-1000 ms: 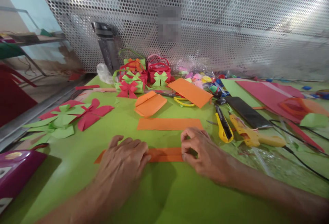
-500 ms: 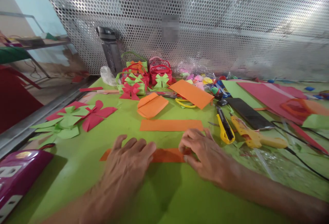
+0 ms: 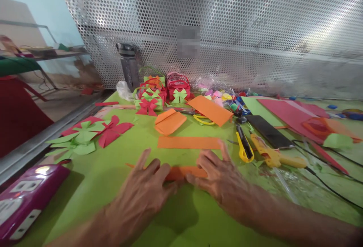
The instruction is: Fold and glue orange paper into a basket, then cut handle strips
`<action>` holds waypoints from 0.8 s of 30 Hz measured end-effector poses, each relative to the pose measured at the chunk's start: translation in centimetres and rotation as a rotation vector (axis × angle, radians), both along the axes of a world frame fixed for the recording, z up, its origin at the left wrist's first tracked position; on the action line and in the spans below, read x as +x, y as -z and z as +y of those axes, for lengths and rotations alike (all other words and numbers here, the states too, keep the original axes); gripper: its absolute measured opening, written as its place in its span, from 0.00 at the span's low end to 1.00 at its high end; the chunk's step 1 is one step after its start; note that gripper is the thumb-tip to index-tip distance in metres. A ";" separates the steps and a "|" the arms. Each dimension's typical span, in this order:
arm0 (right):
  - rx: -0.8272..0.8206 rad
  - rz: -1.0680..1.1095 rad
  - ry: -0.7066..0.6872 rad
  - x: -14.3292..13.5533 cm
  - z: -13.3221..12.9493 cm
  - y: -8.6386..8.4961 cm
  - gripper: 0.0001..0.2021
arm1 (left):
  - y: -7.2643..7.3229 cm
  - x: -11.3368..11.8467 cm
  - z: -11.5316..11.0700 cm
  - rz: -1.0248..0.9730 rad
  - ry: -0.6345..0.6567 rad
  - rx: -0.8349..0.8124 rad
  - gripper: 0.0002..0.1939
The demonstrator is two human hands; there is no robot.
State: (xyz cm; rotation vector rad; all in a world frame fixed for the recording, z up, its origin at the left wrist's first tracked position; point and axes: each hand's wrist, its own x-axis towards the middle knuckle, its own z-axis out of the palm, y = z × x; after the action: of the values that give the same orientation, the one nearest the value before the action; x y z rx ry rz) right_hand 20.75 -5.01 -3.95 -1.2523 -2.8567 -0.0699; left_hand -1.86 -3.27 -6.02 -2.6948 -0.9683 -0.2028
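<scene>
An orange strip (image 3: 184,173) lies crosswise on the green tabletop (image 3: 181,220) between my two hands. My left hand (image 3: 149,186) grips its left part, with thumb at the near edge and fingers on top. On the right end, my right hand (image 3: 215,173) pinches the same strip, its index finger raised. Just beyond lies a second, flat orange strip (image 3: 188,142). Behind that are a folded orange piece (image 3: 170,121) and an orange rectangle (image 3: 210,110).
Red and green paper bows (image 3: 85,131) lie left, above a purple power strip (image 3: 31,198). Small paper bags (image 3: 178,86) and a bottle (image 3: 129,67) stand behind. A yellow cutter (image 3: 244,145), phone (image 3: 269,131) and glue gun (image 3: 273,156) lie right.
The thumbs have come closer together at the strip's near edge, and less of the strip shows. The whole view has shifted slightly.
</scene>
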 end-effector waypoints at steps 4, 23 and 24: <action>0.070 -0.054 -0.068 -0.1 0.0 0.3 0.17 | 0.5 0.1 0.2 -0.014 0.008 0.007 0.15; 0.199 -0.108 -0.232 4.6 -0.1 0.7 0.15 | 0.4 -0.1 0.5 0.029 0.066 0.059 0.18; 0.205 -0.105 -0.237 5.0 -0.1 0.8 0.14 | 0.3 -0.1 0.5 0.028 0.071 0.063 0.18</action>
State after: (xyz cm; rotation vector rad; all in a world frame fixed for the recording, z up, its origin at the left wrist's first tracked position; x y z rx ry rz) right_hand 25.75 -5.11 -4.73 -0.8934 -2.9690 -0.4230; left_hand -1.95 -2.79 -6.30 -2.6690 -0.8442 -0.2061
